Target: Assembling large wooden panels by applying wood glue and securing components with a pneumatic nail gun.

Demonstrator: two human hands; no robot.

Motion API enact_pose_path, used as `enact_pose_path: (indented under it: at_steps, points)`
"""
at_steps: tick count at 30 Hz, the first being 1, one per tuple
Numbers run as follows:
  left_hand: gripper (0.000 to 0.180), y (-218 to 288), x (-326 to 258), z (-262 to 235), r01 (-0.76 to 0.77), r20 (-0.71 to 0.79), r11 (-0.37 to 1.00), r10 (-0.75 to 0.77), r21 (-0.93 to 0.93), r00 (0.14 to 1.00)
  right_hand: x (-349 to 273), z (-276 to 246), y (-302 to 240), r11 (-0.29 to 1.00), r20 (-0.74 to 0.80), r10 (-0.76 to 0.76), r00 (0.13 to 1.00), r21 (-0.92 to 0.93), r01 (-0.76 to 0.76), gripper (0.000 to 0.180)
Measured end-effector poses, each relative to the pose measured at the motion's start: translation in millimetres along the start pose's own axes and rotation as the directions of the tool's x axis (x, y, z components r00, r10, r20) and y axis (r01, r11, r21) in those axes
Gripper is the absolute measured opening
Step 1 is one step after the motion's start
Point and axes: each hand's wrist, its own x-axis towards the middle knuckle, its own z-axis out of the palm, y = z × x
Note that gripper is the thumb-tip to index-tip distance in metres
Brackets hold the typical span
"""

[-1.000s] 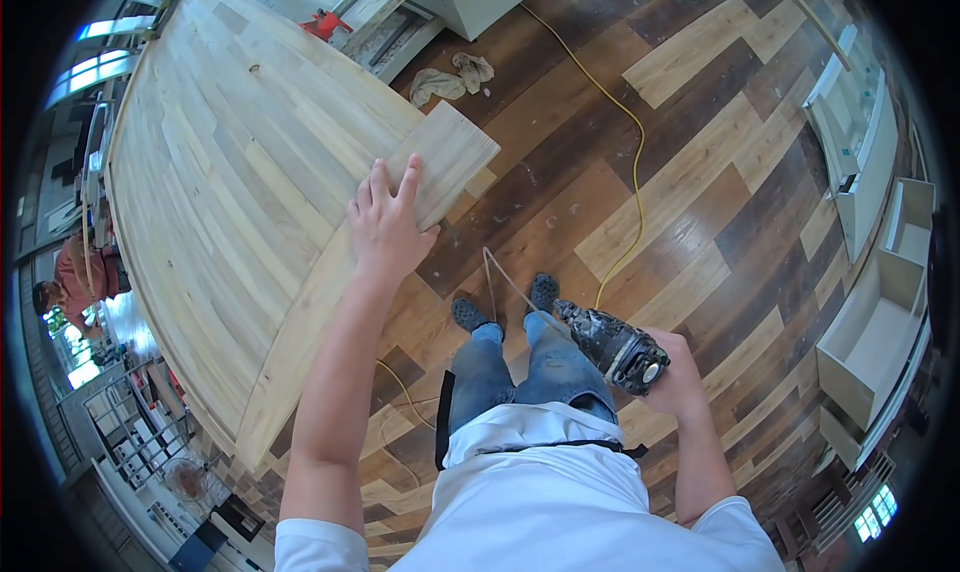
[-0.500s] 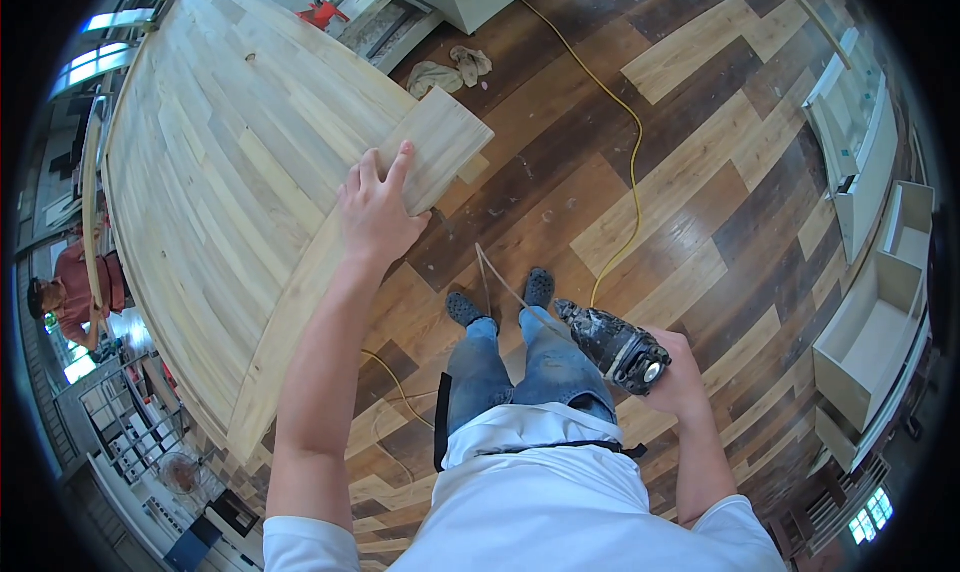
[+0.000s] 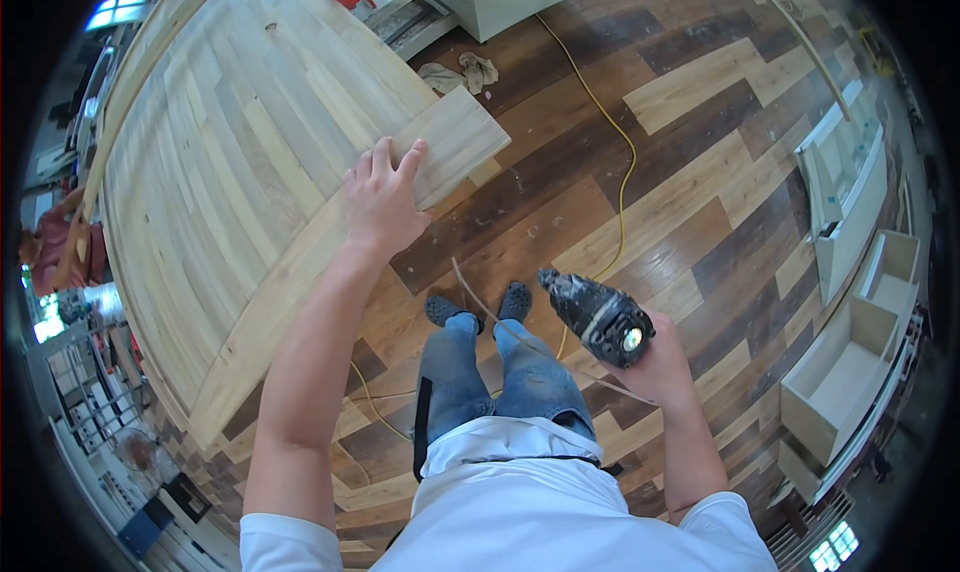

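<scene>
L hand [image 3: 385,204] spread on plank [image 3: 458,137], ~11 o'clock: prob stiff, light-ish, grab edges. R hand [image 3: 658,357] wrapped round drill [image 3: 592,314], ~4 o'clock: prob hefty tbh.

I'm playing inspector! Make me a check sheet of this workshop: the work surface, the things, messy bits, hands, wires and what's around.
Surface: large pale wooden panel made of side-by-side strips, a few knots showing.
Job's things: light board jutting past the panel's edge; dark power tool, held off the floor.
Clutter: crumpled pale rags on the patterned plank floor.
Hands: left hand rests on the board, fingers spread; right hand grips the tool.
Cables: yellow cord snaking across the floor; thin pale cord near the tool.
Surroundings: open boxes at right; another person at far left.
</scene>
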Motion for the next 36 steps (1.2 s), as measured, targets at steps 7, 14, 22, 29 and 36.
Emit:
enact_pose_path:
  at_steps: [7,14,22,29,36]
  points:
    - [0.087,-2,-3,0,0.005,-0.050,0.999,-0.006,-0.032,0.999,48,0,-35,0.993,0.008,-0.034,0.999,-0.115,0.034,0.029]
    - [0.080,-10,-5,11,0.007,-0.129,0.998,-0.014,-0.056,0.992,107,-1,-87,0.973,0.070,-0.089,0.994,-0.206,0.101,0.021]
    - [0.069,-13,-5,14,0.037,-0.114,0.995,-0.047,-0.088,0.992,183,13,-139,0.908,0.270,0.095,0.958,-0.418,0.027,0.018]
    - [0.060,-16,-9,18,0.036,-0.151,0.998,-0.045,-0.058,0.988,196,24,-148,0.820,0.354,0.132,0.926,-0.564,0.098,0.021]
    - [0.057,-14,-7,17,0.027,-0.159,0.997,-0.037,-0.067,0.987,236,22,-151,0.825,0.355,-0.065,0.932,-0.506,0.250,0.019]
